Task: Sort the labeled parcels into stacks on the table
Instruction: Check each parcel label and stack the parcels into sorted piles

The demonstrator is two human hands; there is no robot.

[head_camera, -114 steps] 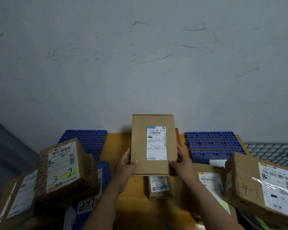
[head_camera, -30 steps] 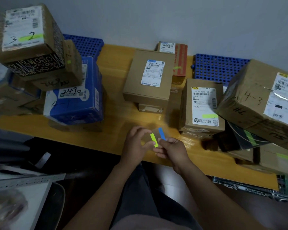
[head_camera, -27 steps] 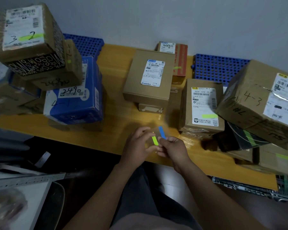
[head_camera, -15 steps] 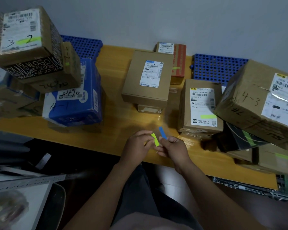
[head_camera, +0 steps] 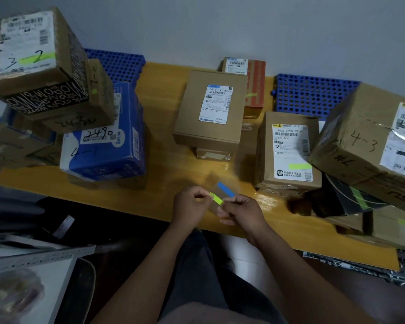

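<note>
At far left the 3-2 box [head_camera: 31, 47] tops a leaning stack, the blue box [head_camera: 103, 141] just beside it on the table [head_camera: 164, 90]; the left hand [head_camera: 191, 205] pinches one end of a green strip [head_camera: 216, 198]; behind it the middle box [head_camera: 211, 108] lies on a smaller one; the right hand [head_camera: 241, 212] pinches the clear sheet [head_camera: 221, 194] carrying that strip and a blue strip [head_camera: 225, 189]; further right lies a labelled box [head_camera: 288, 150], the 4-3 box [head_camera: 365, 136] tilted just beside it.

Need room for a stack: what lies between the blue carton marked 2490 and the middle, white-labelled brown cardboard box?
In the head view, only bare yellow wooden tabletop separates the blue carton from the brown cardboard box.
</note>
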